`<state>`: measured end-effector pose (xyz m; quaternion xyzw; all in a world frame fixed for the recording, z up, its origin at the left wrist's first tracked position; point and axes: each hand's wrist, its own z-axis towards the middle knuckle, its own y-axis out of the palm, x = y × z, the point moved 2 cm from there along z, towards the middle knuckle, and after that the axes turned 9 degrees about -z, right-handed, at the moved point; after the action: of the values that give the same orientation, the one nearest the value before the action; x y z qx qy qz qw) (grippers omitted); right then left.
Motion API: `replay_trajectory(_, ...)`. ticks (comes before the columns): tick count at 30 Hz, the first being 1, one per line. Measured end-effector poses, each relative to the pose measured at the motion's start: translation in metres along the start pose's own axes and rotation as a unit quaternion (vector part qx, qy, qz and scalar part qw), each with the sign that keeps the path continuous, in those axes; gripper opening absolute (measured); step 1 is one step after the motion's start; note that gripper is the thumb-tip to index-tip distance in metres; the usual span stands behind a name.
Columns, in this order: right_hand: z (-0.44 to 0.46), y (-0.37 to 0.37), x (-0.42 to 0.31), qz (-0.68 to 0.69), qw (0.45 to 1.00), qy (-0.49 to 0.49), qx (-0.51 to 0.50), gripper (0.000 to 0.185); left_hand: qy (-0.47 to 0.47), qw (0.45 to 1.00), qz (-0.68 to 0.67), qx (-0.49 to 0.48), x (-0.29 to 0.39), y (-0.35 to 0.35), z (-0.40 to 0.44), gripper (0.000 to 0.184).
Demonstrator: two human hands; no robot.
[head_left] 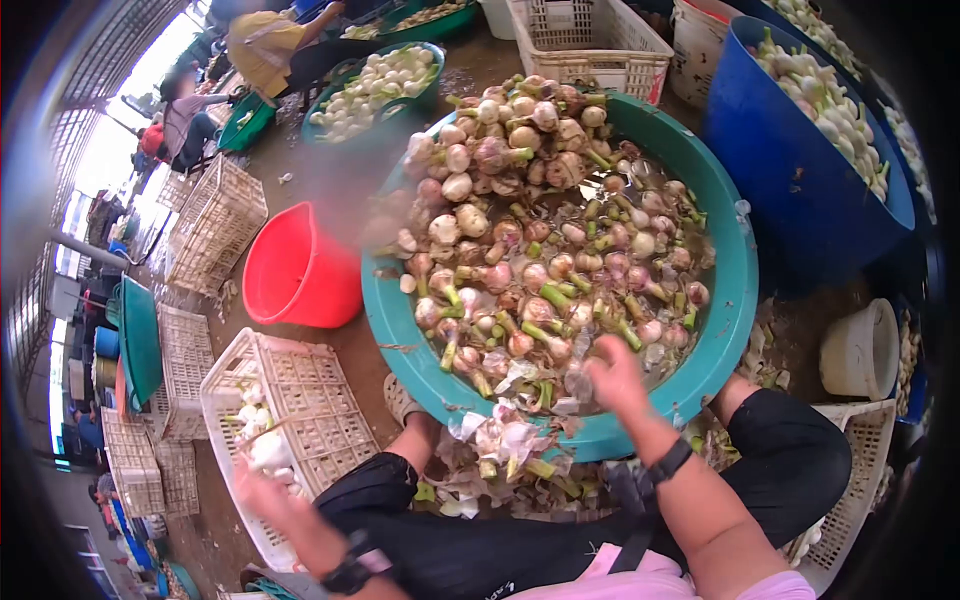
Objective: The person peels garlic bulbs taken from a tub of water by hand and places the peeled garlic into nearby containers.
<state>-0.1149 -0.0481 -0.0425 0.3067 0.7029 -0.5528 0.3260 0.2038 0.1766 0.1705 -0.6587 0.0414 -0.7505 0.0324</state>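
Many garlic bulbs (535, 275) lie just beyond the right hand (617, 382).

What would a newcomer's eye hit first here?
The big teal basin, centre: brownish bulbs are heaped at its far side, and the right hand is over its near side. Next come the bright red bucket left of it and the blue tub of paler bulbs, upper right.

I see a red bucket (322, 285) left of centre, a blue barrel (775, 190) of pale bulbs (825, 110) at upper right, and a white crate (600, 68) at top centre. At upper left I make out a yellow-topped person (262, 45).
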Motion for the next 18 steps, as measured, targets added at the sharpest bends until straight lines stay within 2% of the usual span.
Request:
replay_trajectory(1,0.022,-0.006,0.022,-0.014,0.995,0.087,0.040,0.040,0.153,0.986,-0.031,0.050,-0.002,-0.036,0.033,0.029)
replay_trajectory(2,0.039,-0.011,0.037,-0.026,0.981,0.175,0.079,0.042,0.212,0.958,0.101,0.164,0.005,-0.074,0.065,0.031)
replay_trajectory(3,0.051,-0.009,0.039,-0.025,0.980,0.180,0.082,0.042,0.229,0.946,0.100,0.205,0.025,-0.078,0.060,0.025)
replay_trajectory(4,0.060,-0.008,0.040,-0.161,0.967,0.191,0.051,0.043,0.246,0.933,0.100,0.245,0.045,-0.079,0.056,0.019)
replay_trajectory(5,0.066,-0.005,0.042,-0.295,0.935,0.196,0.017,0.046,0.245,0.934,0.099,0.242,0.050,-0.072,0.049,0.019)
replay_trajectory(6,0.076,0.005,0.058,-0.296,0.935,0.193,0.017,0.046,0.141,0.983,0.103,0.051,0.051,-0.053,0.035,0.017)
replay_trajectory(7,0.090,0.021,0.081,-0.261,0.949,0.163,-0.066,0.046,0.032,0.984,0.100,-0.141,0.050,-0.027,0.015,0.016)
replay_trajectory(8,0.100,0.033,0.090,-0.223,0.955,0.130,-0.148,0.047,0.022,0.954,0.184,-0.236,0.045,0.009,-0.016,0.014)
replay_trajectory(9,0.092,0.027,0.072,-0.229,0.967,0.061,-0.099,0.043,0.126,0.851,0.281,-0.425,0.024,0.033,-0.039,0.017)
replay_trajectory(10,0.081,0.023,0.059,-0.228,0.967,0.057,-0.101,0.043,0.144,0.764,0.219,-0.590,0.004,0.062,-0.060,0.018)
replay_trajectory(11,0.070,0.021,0.047,-0.158,0.981,0.038,-0.104,0.041,-0.030,0.757,0.139,-0.637,-0.014,0.080,-0.089,0.022)
replay_trajectory(12,0.054,0.017,0.034,-0.087,0.990,0.022,-0.108,0.040,-0.235,0.753,0.061,-0.611,-0.052,0.090,-0.114,0.029)
replay_trajectory(13,0.029,0.005,0.004,-0.053,0.989,-0.016,-0.137,0.038,-0.357,0.743,0.009,-0.567,-0.052,0.108,-0.141,0.044)
replay_trajectory(15,-0.020,-0.011,-0.051,-0.008,0.976,-0.094,-0.197,0.034,-0.505,0.746,-0.056,-0.430,-0.080,0.131,-0.166,0.051)
replay_trajectory(16,-0.037,-0.013,-0.069,0.003,0.965,-0.136,-0.225,0.031,-0.502,0.748,-0.057,-0.429,-0.087,0.135,-0.163,0.051)
replay_trajectory(18,-0.060,-0.017,-0.095,-0.129,0.938,-0.233,-0.223,0.024,-0.511,0.714,-0.095,-0.469,-0.093,0.142,-0.161,0.045)
